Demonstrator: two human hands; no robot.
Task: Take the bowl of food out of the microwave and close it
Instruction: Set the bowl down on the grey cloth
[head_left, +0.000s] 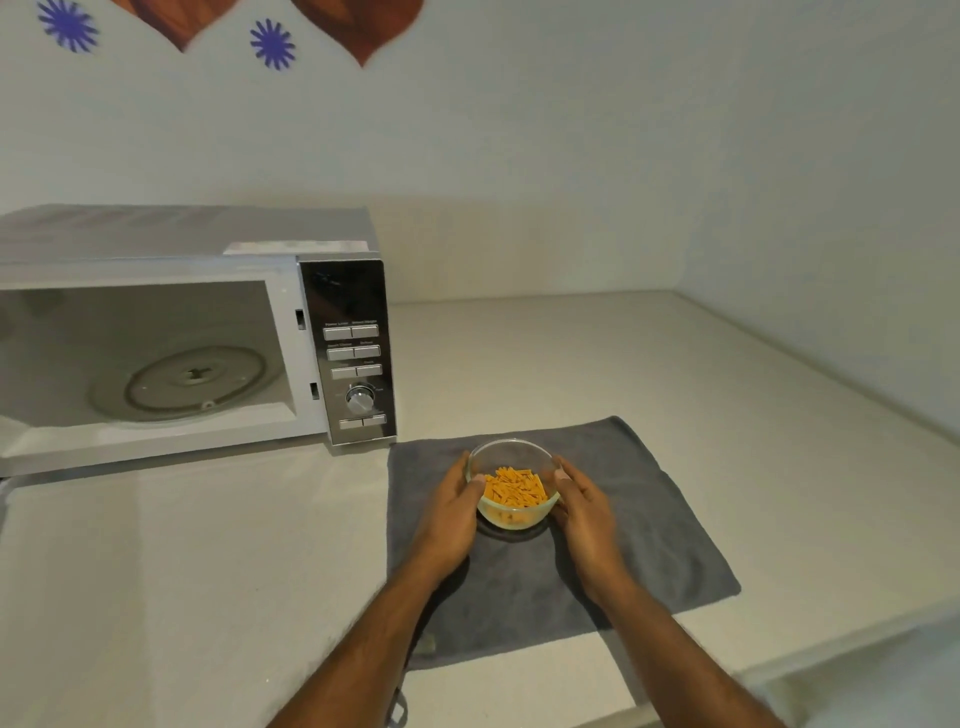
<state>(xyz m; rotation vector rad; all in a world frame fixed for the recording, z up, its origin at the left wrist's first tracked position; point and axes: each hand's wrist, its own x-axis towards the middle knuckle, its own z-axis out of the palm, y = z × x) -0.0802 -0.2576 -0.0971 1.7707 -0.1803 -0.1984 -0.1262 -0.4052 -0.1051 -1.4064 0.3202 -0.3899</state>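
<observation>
A clear glass bowl (511, 460) holding orange pasta pieces (514, 488) sits on a grey towel (670, 530) to the right of the microwave. My left hand (452, 514) cups the bowl's left side and my right hand (584, 512) cups its right side. The white microwave (291, 291) stands at the left with its door open; the door itself is out of frame. Its cavity shows a bare glass turntable (184, 384). The black control panel (353, 353) has buttons and a dial.
The pale countertop (597, 358) runs back to a wall and a corner at the right. The counter's front edge (779, 670) cuts across the lower right. Purple and brown decorations (272, 44) are on the wall above the microwave.
</observation>
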